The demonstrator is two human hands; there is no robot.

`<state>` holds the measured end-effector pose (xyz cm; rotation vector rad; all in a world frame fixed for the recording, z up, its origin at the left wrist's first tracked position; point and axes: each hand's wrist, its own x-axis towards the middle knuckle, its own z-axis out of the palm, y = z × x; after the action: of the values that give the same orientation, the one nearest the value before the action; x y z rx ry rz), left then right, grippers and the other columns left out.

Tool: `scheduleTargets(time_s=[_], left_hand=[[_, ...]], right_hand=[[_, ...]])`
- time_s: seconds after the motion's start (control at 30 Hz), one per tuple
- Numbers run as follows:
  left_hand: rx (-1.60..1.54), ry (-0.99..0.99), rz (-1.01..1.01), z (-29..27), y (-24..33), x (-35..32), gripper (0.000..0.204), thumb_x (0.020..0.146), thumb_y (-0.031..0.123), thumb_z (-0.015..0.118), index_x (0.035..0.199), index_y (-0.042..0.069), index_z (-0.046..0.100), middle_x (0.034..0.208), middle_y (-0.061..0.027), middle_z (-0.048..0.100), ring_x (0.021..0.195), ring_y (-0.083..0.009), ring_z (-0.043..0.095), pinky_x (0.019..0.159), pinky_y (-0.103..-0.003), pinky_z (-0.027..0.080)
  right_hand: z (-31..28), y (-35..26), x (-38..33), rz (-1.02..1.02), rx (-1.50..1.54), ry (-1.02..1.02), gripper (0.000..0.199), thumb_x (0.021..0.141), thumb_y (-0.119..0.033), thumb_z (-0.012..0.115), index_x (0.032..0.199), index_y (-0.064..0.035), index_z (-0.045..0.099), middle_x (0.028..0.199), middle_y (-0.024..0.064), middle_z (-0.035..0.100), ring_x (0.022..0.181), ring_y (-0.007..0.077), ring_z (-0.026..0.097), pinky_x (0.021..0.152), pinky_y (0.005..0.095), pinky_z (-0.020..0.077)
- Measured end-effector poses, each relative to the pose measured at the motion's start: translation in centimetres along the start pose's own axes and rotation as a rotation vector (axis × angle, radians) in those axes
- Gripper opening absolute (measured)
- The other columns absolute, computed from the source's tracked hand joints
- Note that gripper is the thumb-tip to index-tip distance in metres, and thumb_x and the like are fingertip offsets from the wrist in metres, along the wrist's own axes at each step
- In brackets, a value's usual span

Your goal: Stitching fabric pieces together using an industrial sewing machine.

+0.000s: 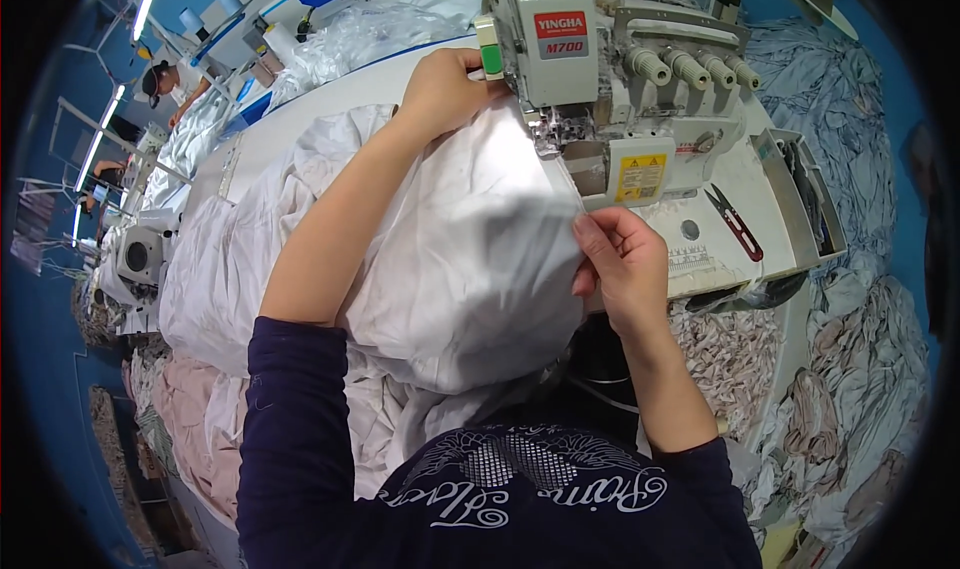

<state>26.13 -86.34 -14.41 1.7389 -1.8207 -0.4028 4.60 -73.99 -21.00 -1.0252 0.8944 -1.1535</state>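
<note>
There were two hands, one sewing machine, one pair of red-handled snips, and four thread knobs.

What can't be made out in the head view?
- Left hand fingers: curled behind the white fabric and the sewing machine.
- Needle area: too small, fabric bunched against it.
- Right hand fingertips: tucked into the fabric's edge.
- Snips blades: too small to judge.

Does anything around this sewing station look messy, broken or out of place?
Nothing looks damaged. The left hand and right hand hold bunched white fabric at the grey overlock sewing machine. Red-handled thread snips lie loose on the table, and pale fabric trimmings pile below its edge.
</note>
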Motion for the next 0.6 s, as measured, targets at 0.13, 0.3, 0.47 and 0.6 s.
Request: scheduleTargets(time_s=[0.13,0.3,0.47,0.6], left_hand=[[-0.019,-0.006,0.050,0.1,-0.7,0.5,0.024,0.073,0.024,0.071,0.094,0.014,0.071,0.079,-0.0098,0.068,0.069,-0.0205,0.063,0.067,-0.031,0.048],[-0.004,0.031,0.041,0.7,-0.8,0.6,0.024,0.073,0.024,0.071,0.094,0.014,0.071,0.080,-0.0099,0.069,0.071,-0.0217,0.064,0.069,-0.031,0.048],[0.002,0.093,0.190,-0.2,-1.3,-0.6,0.034,0.073,0.025,0.071,0.103,0.010,0.066,0.097,-0.0106,0.066,0.089,-0.0243,0.062,0.079,-0.032,0.046],[0.087,0.312,0.458,-4.0,-0.6,-7.0,0.044,0.072,0.027,0.073,0.106,0.003,0.059,0.107,-0.0121,0.059,0.104,-0.0278,0.055,0.088,-0.034,0.042]], right_hand=[[0.3,-0.4,-0.1,0.031,-0.032,0.011,0.018,0.087,-0.016,0.062,0.087,0.0011,0.059,0.061,0.0015,0.056,0.042,0.0071,0.049,0.040,0.0187,0.0378],[0.0,0.2,0.0,0.020,-0.011,-0.001,0.021,0.087,-0.021,0.063,0.086,0.0000,0.059,0.062,0.0010,0.056,0.044,0.0066,0.052,0.040,0.0196,0.0388],[0.3,0.0,-0.1,-0.078,-0.143,-0.024,0.021,0.086,-0.017,0.064,0.094,0.0023,0.061,0.065,-0.0001,0.055,0.046,0.0051,0.046,0.043,0.0179,0.0355],[-0.3,-0.6,0.3,0.000,-0.146,-0.028,0.023,0.086,-0.016,0.065,0.097,0.0030,0.061,0.066,-0.0008,0.055,0.047,0.0044,0.045,0.043,0.0178,0.0337]])
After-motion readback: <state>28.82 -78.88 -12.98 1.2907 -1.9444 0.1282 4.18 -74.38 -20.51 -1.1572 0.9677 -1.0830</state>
